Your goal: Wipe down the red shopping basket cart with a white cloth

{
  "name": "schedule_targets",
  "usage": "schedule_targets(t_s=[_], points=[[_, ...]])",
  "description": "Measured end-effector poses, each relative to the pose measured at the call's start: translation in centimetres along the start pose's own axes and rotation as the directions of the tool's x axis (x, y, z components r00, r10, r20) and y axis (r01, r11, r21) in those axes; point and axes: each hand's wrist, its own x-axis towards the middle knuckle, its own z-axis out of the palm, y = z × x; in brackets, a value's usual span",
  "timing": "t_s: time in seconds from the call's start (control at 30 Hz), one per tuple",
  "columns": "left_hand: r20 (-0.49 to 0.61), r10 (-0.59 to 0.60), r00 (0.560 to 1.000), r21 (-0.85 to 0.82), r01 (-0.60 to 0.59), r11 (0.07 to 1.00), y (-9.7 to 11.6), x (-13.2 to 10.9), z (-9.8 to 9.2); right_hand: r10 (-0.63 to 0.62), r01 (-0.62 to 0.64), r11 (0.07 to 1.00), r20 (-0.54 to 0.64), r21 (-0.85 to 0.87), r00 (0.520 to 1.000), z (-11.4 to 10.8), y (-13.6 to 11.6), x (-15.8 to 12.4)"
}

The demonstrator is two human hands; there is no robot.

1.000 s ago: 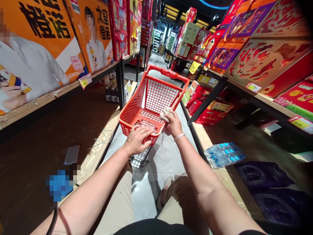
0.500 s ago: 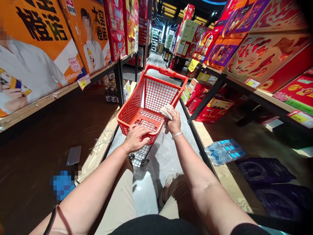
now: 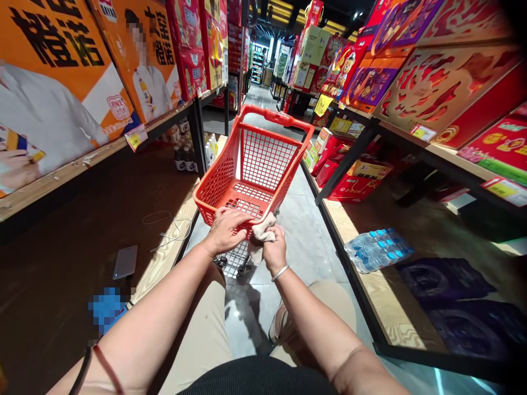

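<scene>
A red plastic shopping cart (image 3: 267, 167) stands in the aisle ahead of me, its handle at the far end and its basket showing nothing inside. My left hand (image 3: 227, 230) grips the near rim of the basket, fingers laid over the edge and thumb apart on my side. At the near right corner, my right hand (image 3: 274, 247) is closed around a crumpled pale cloth (image 3: 265, 227). The cloth presses against the rim there, and part of it hangs below the fingers. My right fingertips are partly hidden by the cloth.
Shelves with orange drink cartons (image 3: 53, 71) line the left, red and gold gift boxes (image 3: 444, 93) the right. Low shelves hold a phone-like slab (image 3: 125, 261), a white cable (image 3: 177, 227) and a pack of water bottles (image 3: 379, 249). Grey floor (image 3: 302, 236) runs between the shelves.
My right hand has slid the cloth along the right rim toward me, to the near corner. My left hand stays on the near rim. The view has shifted slightly.
</scene>
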Motion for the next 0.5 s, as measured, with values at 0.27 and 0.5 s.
schedule_targets(t_s=[0.27,0.5], points=[[-0.011,-0.008,1.0,0.013,0.008,1.0,0.0,0.1,0.0,-0.105,0.106,0.994,0.043,-0.012,0.994,-0.2,0.1,1.4],[-0.002,0.002,1.0,0.009,-0.002,1.0,0.0,-0.1,-0.1,0.222,-0.218,0.975,0.08,-0.051,0.972,1.0,6.8,-2.6]])
